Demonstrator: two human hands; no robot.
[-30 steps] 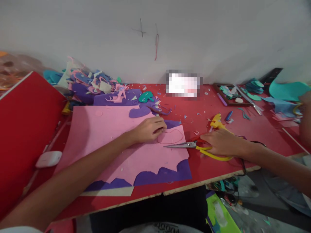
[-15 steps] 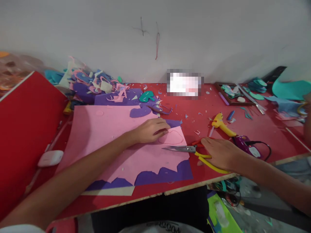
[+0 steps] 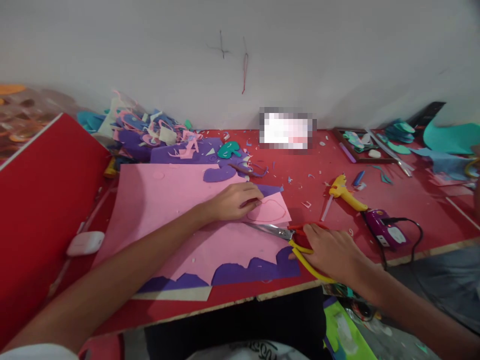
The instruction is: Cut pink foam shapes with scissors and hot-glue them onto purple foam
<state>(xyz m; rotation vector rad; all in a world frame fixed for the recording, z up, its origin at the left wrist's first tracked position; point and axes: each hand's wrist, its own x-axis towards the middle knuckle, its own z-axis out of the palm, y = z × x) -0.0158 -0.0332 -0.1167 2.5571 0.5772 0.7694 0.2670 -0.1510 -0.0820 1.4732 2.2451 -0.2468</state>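
My left hand (image 3: 238, 201), fingers curled, pinches the edge of a pink foam sheet (image 3: 168, 200) beside a reddish outline (image 3: 268, 211) drawn on its right part. In my right hand (image 3: 333, 250) are scissors (image 3: 275, 231) with one red and one yellow handle. Their blades point left along the lower edge of the outlined part, and the tips are hidden under or against the foam. A purple foam sheet (image 3: 247, 270) shows below the pink one's jagged lower edge. On top of the pink sheet lies a purple cut-out (image 3: 219, 173).
A yellow glue gun (image 3: 347, 192) and a purple power socket (image 3: 386, 232) with a cord lie right of the scissors. Foam scraps (image 3: 157, 130) pile up at the back left. Beyond are a tray (image 3: 363, 147), a red board (image 3: 45, 200) and a white case (image 3: 86, 243).
My right hand has moved the scissors left and slightly down, bringing the blades to the outlined foam; the handles look closer to me. My left hand keeps its hold.
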